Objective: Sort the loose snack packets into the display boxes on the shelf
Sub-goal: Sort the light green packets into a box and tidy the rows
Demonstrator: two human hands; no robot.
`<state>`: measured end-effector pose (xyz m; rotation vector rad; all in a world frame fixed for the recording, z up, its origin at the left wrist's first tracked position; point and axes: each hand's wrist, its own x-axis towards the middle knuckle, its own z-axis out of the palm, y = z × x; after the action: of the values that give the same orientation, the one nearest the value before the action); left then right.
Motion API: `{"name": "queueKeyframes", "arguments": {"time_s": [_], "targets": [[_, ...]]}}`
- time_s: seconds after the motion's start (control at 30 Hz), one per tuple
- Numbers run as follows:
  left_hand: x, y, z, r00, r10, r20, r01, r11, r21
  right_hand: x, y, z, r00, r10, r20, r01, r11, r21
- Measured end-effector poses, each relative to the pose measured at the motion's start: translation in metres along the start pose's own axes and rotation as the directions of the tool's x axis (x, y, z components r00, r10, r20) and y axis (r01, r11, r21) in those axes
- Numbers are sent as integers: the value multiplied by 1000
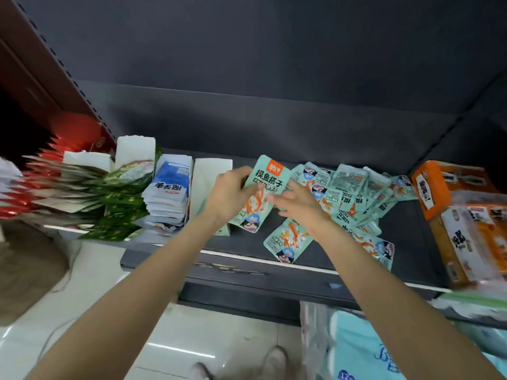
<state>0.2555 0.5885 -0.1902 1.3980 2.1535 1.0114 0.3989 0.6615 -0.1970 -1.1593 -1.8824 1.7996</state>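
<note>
Done: we judge the boxes left of the open white box [211, 185] filled, blue-white packets [168, 193] nearest.
Left: our teal pile [354, 198] lies loose right of that box.
Hands: our left hand [229, 194] fingers pinch a teal packet stack [260, 193]; our right hand [297, 205] fingers rest spread on it.
Room: the shelf [411, 242] lip is near; the orange carton [450, 215] blocks the far right.

Red foil packets [16, 200] at far left blurred and cut off by frame edge. Orange cardboard cartons [466, 215] cut at right edge, print smeared. Lower mint-green packets [354, 193] in loose pile mostly buried, small print unreadable. Left hand [229, 192] fingertips hidden behind held mint-green packet stack [263, 187]; stack count unclear.
</note>
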Motion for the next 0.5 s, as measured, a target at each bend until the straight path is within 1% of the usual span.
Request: {"name": "queueKeyframes", "arguments": {"time_s": [0.13,0.2,0.23,0.3,0.4,0.47,0.5], "targets": [[-10,-10,-41,994,-15,-107,-5,984,-177,7,-26,30,994,-110,-21,112,987,117],[-17,-14,-62,981,-3,-192,-36,979,-200,11,-32,47,987,-157,-41,161,980,119],[-20,-16,-72,976,14,-217,-55,981,-185,13,-33,56,982,-179,-60,184,978,98],[-24,-21,-87,975,63,-211,-86,991,-100,17,-31,69,968,-229,-104,232,973,15],[-26,-34,-99,983,114,-146,-97,988,120,23,-22,84,943,-296,-150,264,943,-201],[-27,-45,-103,981,169,-99,-136,951,277,23,-18,89,934,-329,-142,261,896,-359],[-28,-52,-104,976,215,-49,-184,916,355,23,-15,91,929,-350,-123,260,851,-457]]}}
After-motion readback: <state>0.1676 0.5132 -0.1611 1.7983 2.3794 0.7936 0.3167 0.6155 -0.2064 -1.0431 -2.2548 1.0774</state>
